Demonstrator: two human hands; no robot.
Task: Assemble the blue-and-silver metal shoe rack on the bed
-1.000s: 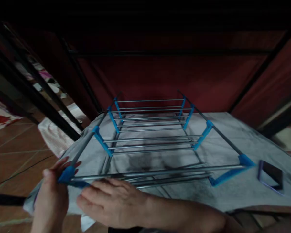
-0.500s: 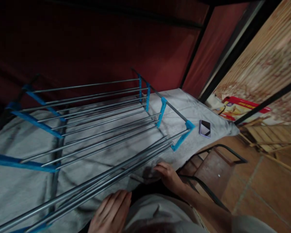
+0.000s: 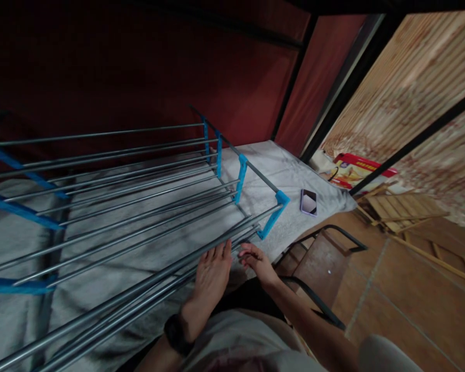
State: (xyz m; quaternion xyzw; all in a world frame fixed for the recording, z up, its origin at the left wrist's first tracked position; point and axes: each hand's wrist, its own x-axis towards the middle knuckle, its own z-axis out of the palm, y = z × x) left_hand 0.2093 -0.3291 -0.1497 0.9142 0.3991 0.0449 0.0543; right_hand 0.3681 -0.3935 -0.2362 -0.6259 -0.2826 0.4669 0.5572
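Note:
A rack of thin metal rods with blue plastic brackets, like a clothes drying rack, lies on a pale cloth. My left hand rests over its nearest rods, fingers stretched out together and pointing away from me; a dark watch is on that wrist. Beside it, my right hand hovers just short of the rods' right end, fingers loosely bent and slightly apart, with no object visible in it. The near right blue bracket is just beyond my right hand.
A phone lies on the cloth right of the rack. A chair with dark metal arms stands at my right. Farther off are a slatted wooden piece on the tiled floor and a red and yellow box.
My left hand has moved forward and right onto the nearest rods, close to my right hand. My right hand has risen slightly. The camera view has shifted to the right.

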